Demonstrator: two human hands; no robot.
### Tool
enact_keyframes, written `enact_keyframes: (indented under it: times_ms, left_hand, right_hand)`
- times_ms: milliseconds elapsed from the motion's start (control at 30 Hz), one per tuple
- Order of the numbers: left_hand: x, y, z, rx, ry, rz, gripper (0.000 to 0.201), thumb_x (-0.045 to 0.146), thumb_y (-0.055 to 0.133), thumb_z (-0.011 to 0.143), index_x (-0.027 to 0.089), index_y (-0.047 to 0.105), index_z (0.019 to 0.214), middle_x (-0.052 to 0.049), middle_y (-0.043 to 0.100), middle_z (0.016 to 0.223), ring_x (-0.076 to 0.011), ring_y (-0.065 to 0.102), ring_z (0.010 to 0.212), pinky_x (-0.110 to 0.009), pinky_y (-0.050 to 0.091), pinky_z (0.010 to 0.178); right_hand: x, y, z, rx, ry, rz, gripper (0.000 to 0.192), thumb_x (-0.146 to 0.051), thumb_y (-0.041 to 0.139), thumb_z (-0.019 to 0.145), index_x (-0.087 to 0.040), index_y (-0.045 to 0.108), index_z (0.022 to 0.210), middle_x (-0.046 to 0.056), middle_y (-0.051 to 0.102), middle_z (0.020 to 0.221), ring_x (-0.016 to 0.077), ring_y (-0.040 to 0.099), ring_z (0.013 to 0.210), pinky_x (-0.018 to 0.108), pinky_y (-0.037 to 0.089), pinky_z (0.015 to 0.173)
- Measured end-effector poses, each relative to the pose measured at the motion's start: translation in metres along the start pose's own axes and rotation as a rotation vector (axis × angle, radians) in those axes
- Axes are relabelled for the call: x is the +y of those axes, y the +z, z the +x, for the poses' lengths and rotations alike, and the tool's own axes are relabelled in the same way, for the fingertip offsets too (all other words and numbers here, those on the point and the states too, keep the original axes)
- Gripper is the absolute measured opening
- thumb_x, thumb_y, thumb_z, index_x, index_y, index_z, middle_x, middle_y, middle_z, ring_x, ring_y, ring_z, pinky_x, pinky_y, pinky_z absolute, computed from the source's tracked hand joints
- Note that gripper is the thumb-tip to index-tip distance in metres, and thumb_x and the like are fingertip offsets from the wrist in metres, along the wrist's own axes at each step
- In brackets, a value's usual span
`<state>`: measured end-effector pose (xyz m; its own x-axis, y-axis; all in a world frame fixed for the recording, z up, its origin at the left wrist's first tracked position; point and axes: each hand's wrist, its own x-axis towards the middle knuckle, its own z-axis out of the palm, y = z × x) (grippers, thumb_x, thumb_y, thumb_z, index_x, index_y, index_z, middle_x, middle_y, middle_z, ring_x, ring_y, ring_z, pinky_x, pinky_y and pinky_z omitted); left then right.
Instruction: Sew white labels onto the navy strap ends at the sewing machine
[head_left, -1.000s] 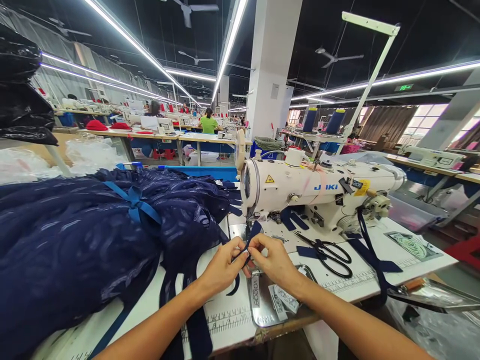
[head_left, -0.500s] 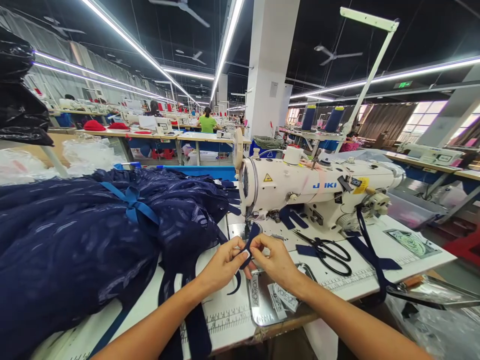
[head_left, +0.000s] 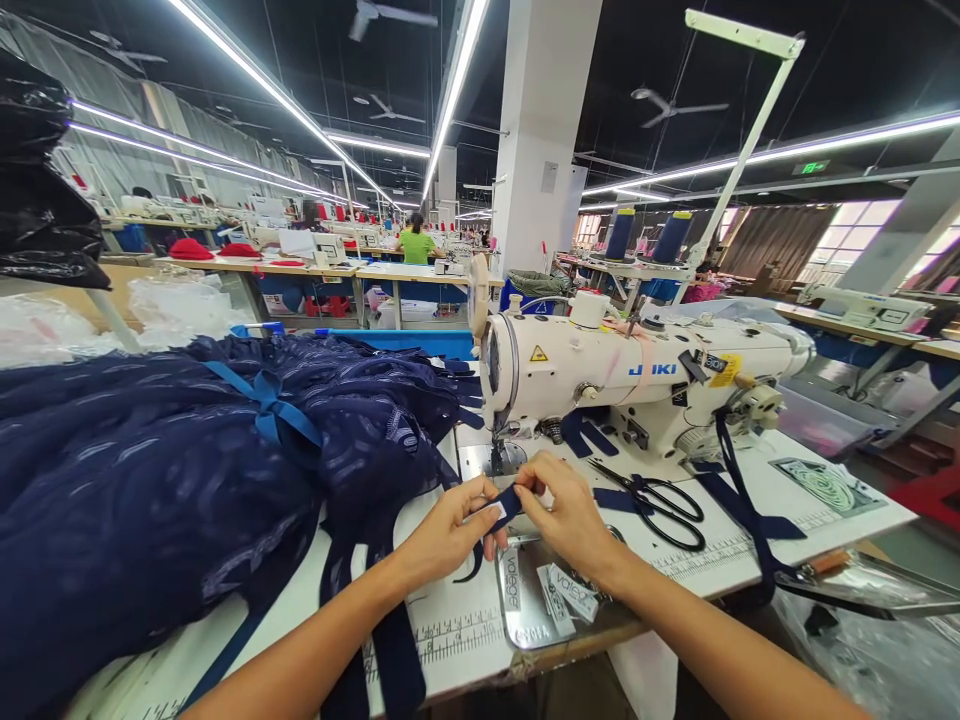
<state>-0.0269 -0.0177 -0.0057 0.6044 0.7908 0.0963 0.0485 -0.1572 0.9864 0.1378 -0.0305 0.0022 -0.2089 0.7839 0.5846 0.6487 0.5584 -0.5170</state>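
Observation:
Between both hands a short navy fabric strap (head_left: 511, 503) is stretched, with a small white label (head_left: 497, 511) lying on it. My left hand (head_left: 454, 525) pinches the strap's left end, its thumb beside the label. The other end is pinched by my right hand (head_left: 559, 505). Just beyond my fingers is the needle area of a white sewing machine (head_left: 585, 365). Below the hands, several white printed labels (head_left: 574, 592) lie on a metal plate (head_left: 525, 628). To the right of my right hand rest black scissors (head_left: 660, 505), their blades apart.
A large heap of navy garments (head_left: 172, 480), tied with a blue ribbon (head_left: 276, 408), covers the table's left side. Navy fabric pieces (head_left: 589, 436) lie under the machine arm. A dark strap (head_left: 739, 490) hangs at the right. Farther off, a person in green (head_left: 415, 245) sits at another table.
My right hand has shifted slightly right and up, turning the strap from upright to sideways and drawing it out between the hands. The white label shows more fully. My left hand has hardly moved.

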Motion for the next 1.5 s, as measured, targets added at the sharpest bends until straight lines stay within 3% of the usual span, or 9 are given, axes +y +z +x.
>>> enact_keyframes:
  times_ms: [67, 133, 267, 367, 633, 1100, 1267, 1500]
  left_hand:
    - [0.000, -0.002, 0.000, -0.026, -0.006, 0.023, 0.029, 0.045, 0.049, 0.077, 0.016, 0.043, 0.075, 0.000, 0.059, 0.060, -0.0089, 0.049, 0.046, -0.023, 0.038, 0.051]
    - [0.000, -0.003, 0.000, -0.050, -0.012, 0.034, 0.029, 0.045, 0.048, 0.078, 0.016, 0.044, 0.075, 0.000, 0.058, 0.060, -0.0086, 0.048, 0.046, -0.023, 0.037, 0.051]
    - [0.001, -0.005, 0.000, -0.075, -0.022, 0.015, 0.029, 0.045, 0.051, 0.077, 0.016, 0.046, 0.076, 0.001, 0.059, 0.060, -0.0090, 0.050, 0.047, -0.023, 0.038, 0.052]
    - [0.002, -0.004, 0.000, -0.071, -0.058, -0.020, 0.027, 0.043, 0.054, 0.075, 0.016, 0.047, 0.075, 0.001, 0.060, 0.061, -0.0108, 0.054, 0.050, -0.024, 0.041, 0.055]
    - [0.004, -0.003, 0.000, -0.061, -0.085, -0.036, 0.027, 0.042, 0.055, 0.074, 0.016, 0.048, 0.073, -0.001, 0.063, 0.061, -0.0134, 0.058, 0.053, -0.025, 0.043, 0.057]
    - [0.000, -0.003, 0.002, -0.041, -0.057, -0.011, 0.021, 0.035, 0.055, 0.073, 0.015, 0.049, 0.068, -0.001, 0.061, 0.057, -0.0138, 0.059, 0.053, -0.025, 0.043, 0.055]
    - [-0.004, 0.002, 0.003, 0.059, -0.044, 0.029, 0.011, 0.023, 0.051, 0.069, 0.016, 0.046, 0.063, 0.001, 0.057, 0.053, -0.0113, 0.054, 0.046, -0.023, 0.042, 0.049]
    - [-0.007, 0.008, 0.004, 0.201, -0.053, 0.017, 0.009, 0.021, 0.049, 0.065, 0.017, 0.044, 0.059, 0.006, 0.046, 0.047, -0.0074, 0.045, 0.039, -0.019, 0.037, 0.040]
  right_hand:
    - [0.001, -0.009, 0.001, 0.030, -0.114, -0.100, 0.010, -0.014, 0.047, 0.075, -0.018, 0.055, 0.080, 0.006, 0.056, 0.087, 0.0192, 0.048, 0.084, 0.033, 0.035, 0.074]
    - [0.002, -0.015, 0.003, -0.056, -0.155, -0.110, 0.014, -0.015, 0.049, 0.075, -0.018, 0.056, 0.086, 0.007, 0.058, 0.095, 0.0210, 0.048, 0.091, 0.035, 0.034, 0.079]
    - [0.005, -0.017, 0.007, -0.306, -0.025, 0.016, 0.008, -0.016, 0.053, 0.074, -0.019, 0.060, 0.076, 0.000, 0.063, 0.075, 0.0161, 0.054, 0.074, 0.032, 0.036, 0.076]
    - [0.007, -0.014, 0.008, -0.367, 0.053, 0.091, 0.011, -0.014, 0.051, 0.072, -0.019, 0.061, 0.070, -0.002, 0.061, 0.066, 0.0132, 0.053, 0.066, 0.027, 0.037, 0.069]
    - [0.007, -0.012, 0.007, -0.388, 0.119, 0.129, 0.010, -0.015, 0.050, 0.069, -0.017, 0.059, 0.065, -0.004, 0.053, 0.057, 0.0108, 0.047, 0.058, 0.022, 0.035, 0.058]
    - [0.003, -0.005, 0.006, -0.449, 0.237, 0.346, 0.010, -0.015, 0.049, 0.068, -0.016, 0.058, 0.064, -0.003, 0.053, 0.060, 0.0103, 0.046, 0.060, 0.021, 0.036, 0.058]
    - [0.000, 0.002, 0.002, -0.406, 0.265, 0.291, 0.010, -0.015, 0.047, 0.066, -0.016, 0.054, 0.060, -0.004, 0.047, 0.057, 0.0098, 0.041, 0.057, 0.021, 0.034, 0.056]
    - [-0.001, 0.011, 0.002, -0.344, 0.257, 0.291, 0.009, -0.017, 0.044, 0.066, -0.017, 0.051, 0.060, -0.003, 0.048, 0.058, 0.0107, 0.041, 0.058, 0.023, 0.034, 0.059]
